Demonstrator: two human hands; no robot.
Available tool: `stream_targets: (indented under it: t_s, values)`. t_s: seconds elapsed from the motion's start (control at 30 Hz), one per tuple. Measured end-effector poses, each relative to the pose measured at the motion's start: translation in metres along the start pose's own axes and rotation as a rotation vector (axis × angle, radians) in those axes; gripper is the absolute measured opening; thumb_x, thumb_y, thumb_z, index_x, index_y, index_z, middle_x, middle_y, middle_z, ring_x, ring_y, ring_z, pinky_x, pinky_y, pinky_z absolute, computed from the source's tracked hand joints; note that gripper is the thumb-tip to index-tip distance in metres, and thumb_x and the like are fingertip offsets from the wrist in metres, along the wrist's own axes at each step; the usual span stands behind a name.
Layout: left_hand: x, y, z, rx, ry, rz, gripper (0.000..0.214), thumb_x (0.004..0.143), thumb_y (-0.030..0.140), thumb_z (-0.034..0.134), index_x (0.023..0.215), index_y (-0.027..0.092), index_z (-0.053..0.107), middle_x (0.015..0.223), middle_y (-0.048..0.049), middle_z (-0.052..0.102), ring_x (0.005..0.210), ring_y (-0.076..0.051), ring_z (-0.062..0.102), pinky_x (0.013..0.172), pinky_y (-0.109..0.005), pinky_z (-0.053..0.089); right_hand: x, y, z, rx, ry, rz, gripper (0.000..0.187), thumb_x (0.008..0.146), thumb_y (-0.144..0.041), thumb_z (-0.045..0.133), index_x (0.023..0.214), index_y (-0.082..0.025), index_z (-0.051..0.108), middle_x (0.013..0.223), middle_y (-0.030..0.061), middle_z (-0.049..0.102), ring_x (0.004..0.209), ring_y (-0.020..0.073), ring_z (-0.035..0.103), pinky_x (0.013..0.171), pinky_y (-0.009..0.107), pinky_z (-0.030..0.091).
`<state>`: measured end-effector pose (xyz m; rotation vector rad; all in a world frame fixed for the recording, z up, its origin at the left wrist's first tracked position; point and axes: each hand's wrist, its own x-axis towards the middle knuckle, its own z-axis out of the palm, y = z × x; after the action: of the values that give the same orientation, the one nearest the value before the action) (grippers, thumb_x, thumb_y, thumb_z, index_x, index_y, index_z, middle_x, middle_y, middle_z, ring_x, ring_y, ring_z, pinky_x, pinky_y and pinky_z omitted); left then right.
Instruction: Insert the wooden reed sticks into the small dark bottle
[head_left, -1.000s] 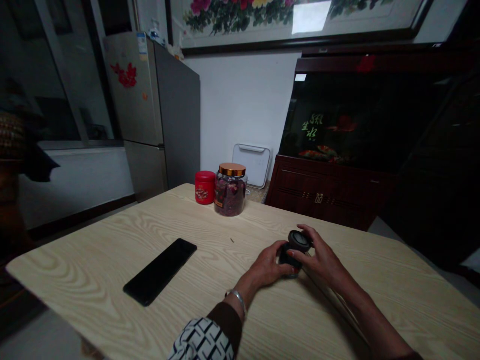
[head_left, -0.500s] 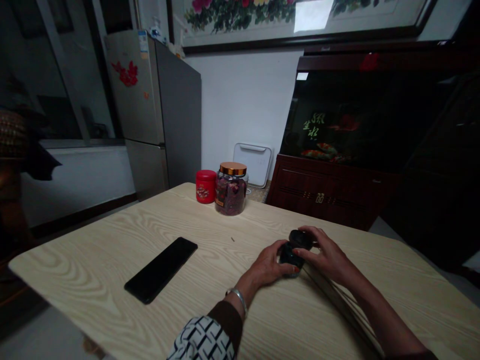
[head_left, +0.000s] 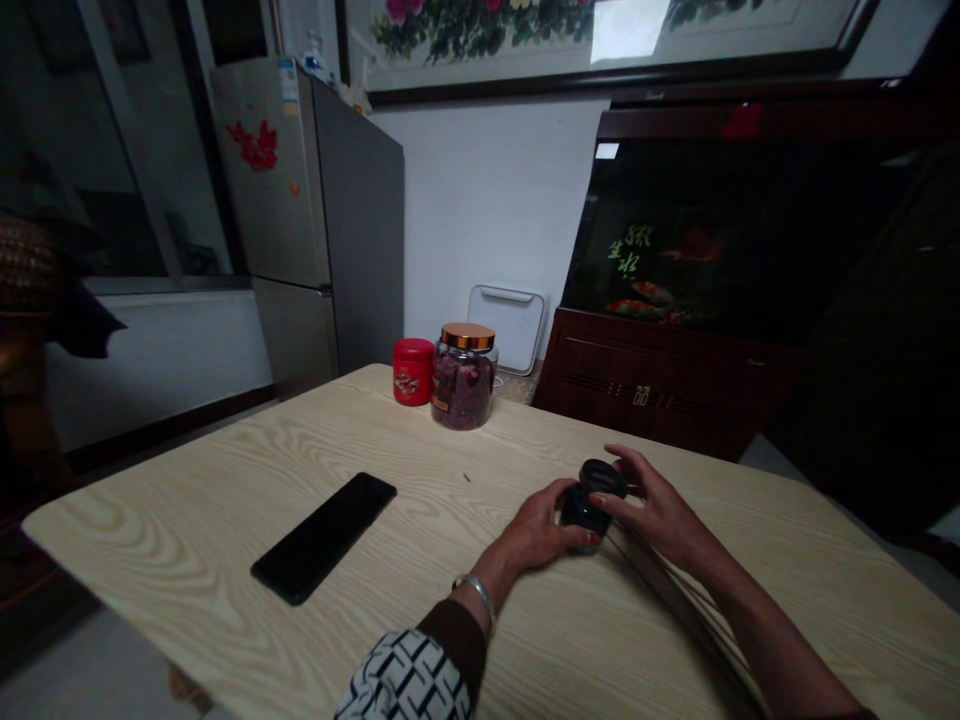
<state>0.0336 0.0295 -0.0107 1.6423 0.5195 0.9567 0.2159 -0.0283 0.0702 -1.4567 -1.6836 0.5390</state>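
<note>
A small dark round jar (head_left: 586, 514) stands on the light wooden table (head_left: 225, 520), right of the middle. My left hand (head_left: 534, 530) is wrapped round the jar's body from the left. My right hand (head_left: 656, 510) grips the jar's dark lid (head_left: 602, 477) from the right, fingers curled over its top. The lid sits on the jar. A silver bangle is on my left wrist.
A black phone (head_left: 324, 537) lies flat on the table's left half. At the far edge stand a red tin (head_left: 412, 371) and a glass jar with a copper lid (head_left: 464, 376). Behind are a grey fridge (head_left: 322, 220) and a dark fish tank cabinet (head_left: 675, 300).
The lid was tilted up above the jar one second ago; now it sits lower on the jar under my right fingers. The view shifted slightly.
</note>
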Motion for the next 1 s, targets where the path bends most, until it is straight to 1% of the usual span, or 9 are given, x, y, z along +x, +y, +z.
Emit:
stream_targets:
  t_s: [0.17, 0.27, 0.4, 0.5, 0.63, 0.73, 0.87, 0.93, 1.0]
  values:
    - [0.0, -0.001, 0.0, 0.004, -0.002, 0.016, 0.07, 0.065, 0.025, 0.084, 0.129, 0.02, 0.058, 0.118, -0.008, 0.066, 0.11, -0.026, 0.059, 0.098, -0.038, 0.044, -0.004, -0.001, 0.0, 0.045, -0.028, 0.001, 0.089, 0.075, -0.05, 0.073, 0.149, -0.031, 0.027, 0.149, 0.0159, 0.04, 0.134, 0.0323, 0.046, 0.104, 0.053, 0.043]
    - [0.0, -0.001, -0.001, 0.008, -0.002, 0.014, 0.071, 0.064, 0.026, 0.085, 0.13, 0.02, 0.057, 0.118, -0.0082, 0.066, 0.11, -0.026, 0.059, 0.099, -0.038, 0.044, -0.007, 0.0, -0.002, 0.109, -0.1, -0.046, 0.082, 0.081, -0.048, 0.067, 0.15, -0.03, 0.025, 0.146, 0.0152, 0.045, 0.136, 0.0298, 0.045, 0.109, 0.052, 0.038]
    - [-0.001, 0.001, -0.001, 0.002, -0.002, 0.004, 0.071, 0.064, 0.026, 0.084, 0.13, 0.019, 0.058, 0.119, -0.0088, 0.066, 0.111, -0.027, 0.059, 0.099, -0.038, 0.044, -0.005, 0.003, -0.001, -0.025, 0.058, -0.004, 0.095, 0.072, -0.053, 0.074, 0.148, -0.022, 0.027, 0.125, 0.0152, 0.057, 0.117, 0.0308, 0.058, 0.107, 0.053, 0.039]
    - [-0.001, 0.002, -0.001, -0.009, -0.006, -0.003, 0.072, 0.064, 0.026, 0.084, 0.131, 0.019, 0.057, 0.12, -0.0096, 0.066, 0.112, -0.027, 0.059, 0.101, -0.039, 0.043, -0.007, 0.003, -0.001, -0.078, 0.099, 0.019, 0.108, 0.066, -0.054, 0.078, 0.152, -0.024, 0.021, 0.136, 0.0176, 0.049, 0.124, 0.034, 0.053, 0.104, 0.055, 0.041]
    - [-0.001, 0.003, 0.0, -0.014, 0.006, 0.006, 0.073, 0.064, 0.025, 0.085, 0.131, 0.019, 0.058, 0.121, -0.0096, 0.066, 0.113, -0.028, 0.058, 0.103, -0.041, 0.042, -0.012, -0.001, -0.002, -0.056, -0.03, -0.056, 0.08, 0.079, -0.048, 0.069, 0.148, -0.032, 0.031, 0.144, 0.0123, 0.048, 0.135, 0.0309, 0.045, 0.109, 0.053, 0.036]
    - [0.0, 0.003, 0.0, -0.021, -0.005, -0.004, 0.072, 0.064, 0.025, 0.084, 0.13, 0.019, 0.058, 0.121, -0.0095, 0.066, 0.113, -0.028, 0.058, 0.103, -0.041, 0.042, -0.011, 0.001, 0.002, -0.186, 0.048, -0.061, 0.065, 0.082, -0.048, 0.066, 0.14, -0.03, 0.044, 0.131, 0.0118, 0.056, 0.124, 0.0312, 0.054, 0.106, 0.053, 0.039]
    - [-0.001, 0.003, 0.0, -0.028, 0.006, -0.013, 0.073, 0.063, 0.026, 0.085, 0.13, 0.019, 0.058, 0.122, -0.0101, 0.066, 0.115, -0.028, 0.058, 0.103, -0.04, 0.042, -0.008, 0.005, 0.007, -0.254, 0.149, -0.023, 0.1, 0.066, -0.054, 0.078, 0.15, -0.03, 0.028, 0.138, 0.0156, 0.047, 0.129, 0.0363, 0.048, 0.104, 0.058, 0.04]
    - [-0.001, 0.002, 0.0, -0.029, 0.005, -0.016, 0.074, 0.062, 0.027, 0.085, 0.13, 0.019, 0.058, 0.122, -0.0099, 0.066, 0.115, -0.028, 0.058, 0.103, -0.04, 0.042, -0.008, 0.003, 0.006, -0.134, 0.087, -0.039, 0.103, 0.07, -0.054, 0.075, 0.153, -0.031, 0.018, 0.147, 0.016, 0.041, 0.137, 0.0345, 0.041, 0.106, 0.056, 0.038]
    - [0.0, 0.001, -0.001, -0.028, 0.001, -0.024, 0.074, 0.062, 0.027, 0.085, 0.131, 0.019, 0.058, 0.121, -0.0096, 0.066, 0.114, -0.029, 0.058, 0.103, -0.041, 0.042, -0.009, -0.001, 0.001, -0.043, 0.036, -0.034, 0.099, 0.075, -0.055, 0.071, 0.153, -0.03, 0.015, 0.14, 0.0152, 0.05, 0.131, 0.0317, 0.049, 0.104, 0.051, 0.042]
